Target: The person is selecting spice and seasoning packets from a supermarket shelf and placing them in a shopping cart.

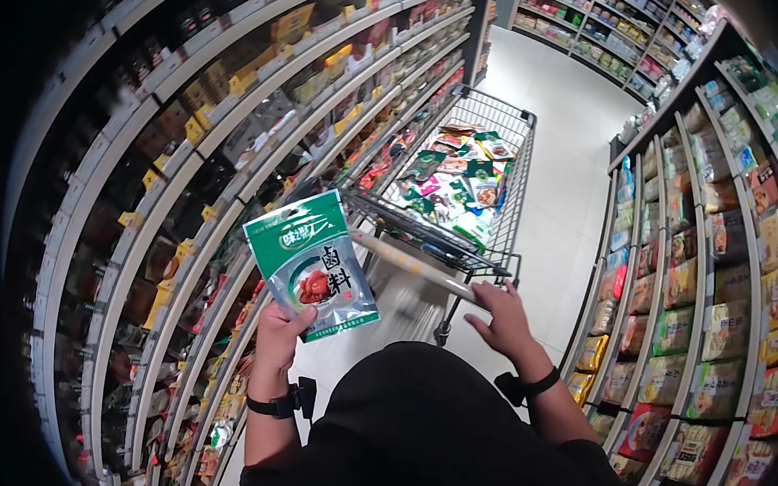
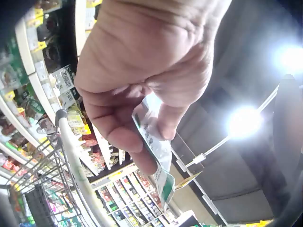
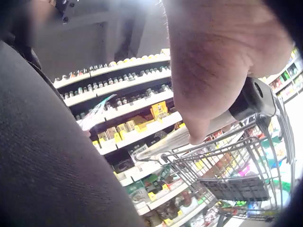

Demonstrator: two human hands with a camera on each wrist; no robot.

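My left hand (image 1: 276,347) holds up a green and clear packet of braising spices (image 1: 321,261) by its lower edge, thumb on the printed front. In the left wrist view the packet (image 2: 158,146) shows edge-on between the thumb and the curled fingers. My right hand (image 1: 515,331) grips the right end of the shopping cart's handle (image 1: 419,267), its thumb on the near side. The cart (image 3: 232,189) stands ahead of me, with many colourful packets (image 1: 455,180) piled in its basket. The held packet overlaps the handle's left end in the head view.
Tall shelves (image 1: 195,133) of packaged goods with yellow tags line the left, close to the cart. Shelves (image 1: 712,352) of bagged food run along the right. Pale tiled floor (image 1: 558,173) leads past the cart to more shelves (image 1: 589,32) at the far end.
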